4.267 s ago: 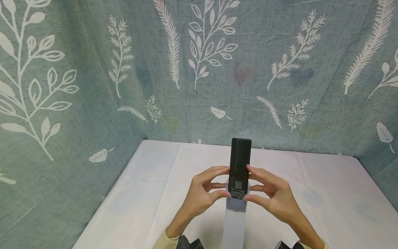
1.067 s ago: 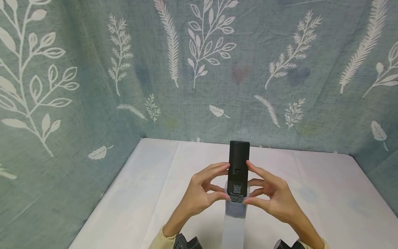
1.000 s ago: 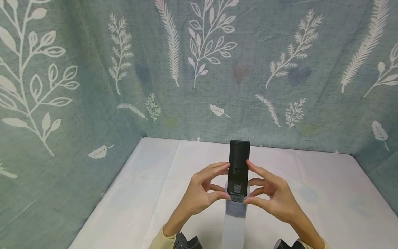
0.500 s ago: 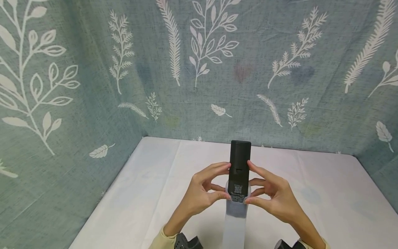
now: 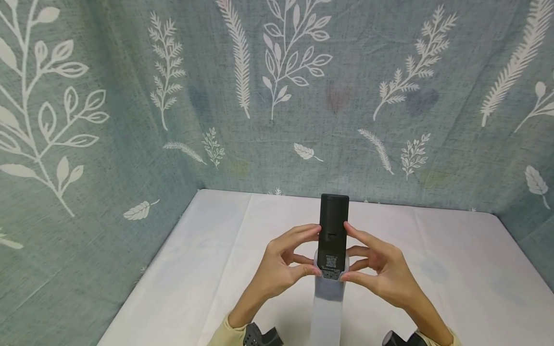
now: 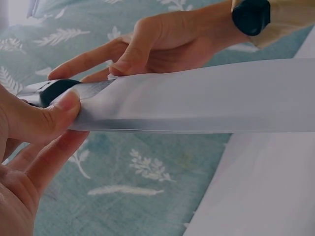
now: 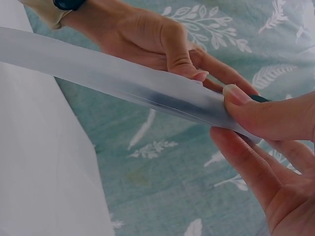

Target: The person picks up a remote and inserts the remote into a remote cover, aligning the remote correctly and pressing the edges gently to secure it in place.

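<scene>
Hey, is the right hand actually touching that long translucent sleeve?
Touching. The right wrist view shows the right hand pinching the translucent sleeve near its end, thumb against its surface, no gap visible.

Black device [image 5: 333,221] partly inside translucent sleeve [image 5: 327,315]

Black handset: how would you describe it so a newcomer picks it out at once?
Find the white-covered table below the leafy blue-green curtain. Over it, the left hand and right hand flank a translucent sleeve. From its far end sticks the black handset, set apart from the pale sleeve by its dark body and small printed code.
</scene>
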Demonstrator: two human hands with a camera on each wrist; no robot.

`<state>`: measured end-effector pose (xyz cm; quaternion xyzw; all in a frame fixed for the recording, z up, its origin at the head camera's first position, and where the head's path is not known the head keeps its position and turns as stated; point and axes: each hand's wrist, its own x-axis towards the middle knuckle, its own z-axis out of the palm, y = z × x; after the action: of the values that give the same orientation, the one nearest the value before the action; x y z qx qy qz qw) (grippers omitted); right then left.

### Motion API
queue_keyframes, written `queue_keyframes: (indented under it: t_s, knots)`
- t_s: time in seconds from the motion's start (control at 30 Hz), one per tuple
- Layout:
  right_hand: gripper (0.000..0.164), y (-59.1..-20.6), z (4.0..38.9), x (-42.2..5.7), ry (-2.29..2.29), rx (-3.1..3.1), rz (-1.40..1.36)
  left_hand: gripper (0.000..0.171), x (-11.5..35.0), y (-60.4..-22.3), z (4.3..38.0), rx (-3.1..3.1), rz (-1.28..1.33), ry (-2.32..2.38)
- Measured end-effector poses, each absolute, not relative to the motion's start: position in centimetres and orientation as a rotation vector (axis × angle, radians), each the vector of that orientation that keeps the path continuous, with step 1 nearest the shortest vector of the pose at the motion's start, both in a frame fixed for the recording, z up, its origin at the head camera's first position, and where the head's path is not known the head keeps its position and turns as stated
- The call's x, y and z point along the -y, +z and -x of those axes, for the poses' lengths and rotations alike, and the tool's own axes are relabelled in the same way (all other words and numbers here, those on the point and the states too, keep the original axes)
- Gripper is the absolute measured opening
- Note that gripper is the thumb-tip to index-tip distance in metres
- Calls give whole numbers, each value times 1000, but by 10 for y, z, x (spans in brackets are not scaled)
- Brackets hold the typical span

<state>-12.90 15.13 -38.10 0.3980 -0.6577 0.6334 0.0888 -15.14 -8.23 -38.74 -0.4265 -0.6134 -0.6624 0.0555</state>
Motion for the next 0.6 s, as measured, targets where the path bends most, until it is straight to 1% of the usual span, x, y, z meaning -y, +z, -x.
queue_keyframes:
  t_s: [0.2, 0.6]
  knots:
    - [86, -381, 129, -152, 1887, 1923, -1205, 72, 82, -387, 151, 1854, 1296, -2014]
    - [84, -380, 128, -153, 1873, 1970, -1151, 71, 80, -387, 152, 1857, 1288, -2001]
